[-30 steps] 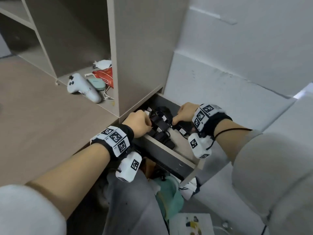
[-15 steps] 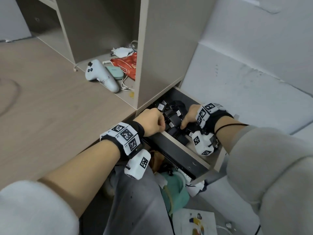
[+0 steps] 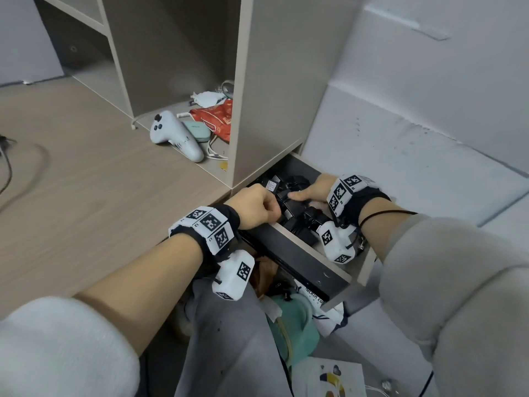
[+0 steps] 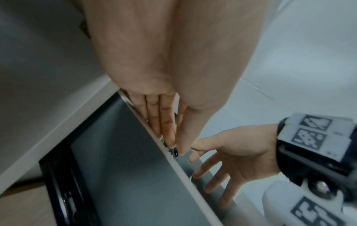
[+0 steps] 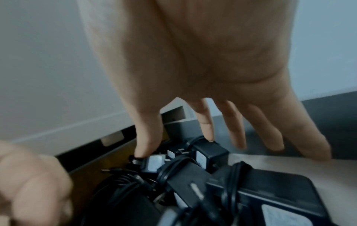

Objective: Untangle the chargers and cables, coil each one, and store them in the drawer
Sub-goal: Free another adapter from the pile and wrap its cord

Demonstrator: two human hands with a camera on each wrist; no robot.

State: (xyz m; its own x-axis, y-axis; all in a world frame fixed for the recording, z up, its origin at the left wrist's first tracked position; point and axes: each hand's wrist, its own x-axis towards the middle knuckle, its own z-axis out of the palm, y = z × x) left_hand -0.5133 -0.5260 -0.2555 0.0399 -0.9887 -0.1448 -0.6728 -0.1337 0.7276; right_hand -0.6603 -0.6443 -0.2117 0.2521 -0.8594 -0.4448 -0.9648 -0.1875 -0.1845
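The open drawer [image 3: 300,260] under the desk holds a pile of black chargers [image 3: 299,217] wrapped in their cables. My left hand [image 3: 273,209] is curled at the drawer's front edge. In the left wrist view its fingertips [image 4: 172,142] and thumb pinch a thin black cable [image 4: 173,151] just inside the front panel [image 4: 125,168]. My right hand [image 3: 300,194] is spread over the pile. In the right wrist view its thumb [image 5: 144,146] and index finger touch the chargers [image 5: 193,175], with the other fingers straight and apart. Much of the drawer's inside is hidden by my hands.
A shelf unit's side panel [image 3: 272,96] stands right above the drawer's back. Its cubby holds a white controller [image 3: 174,136], a teal case [image 3: 197,131] and a red packet [image 3: 217,121]. The wooden desk top [image 3: 86,196] lies to the left. A teal object [image 3: 292,325] sits below the drawer.
My head has shifted, so the drawer sits lower right in view. Both hands stay in the drawer; the right hand's fingers have spread over the chargers.
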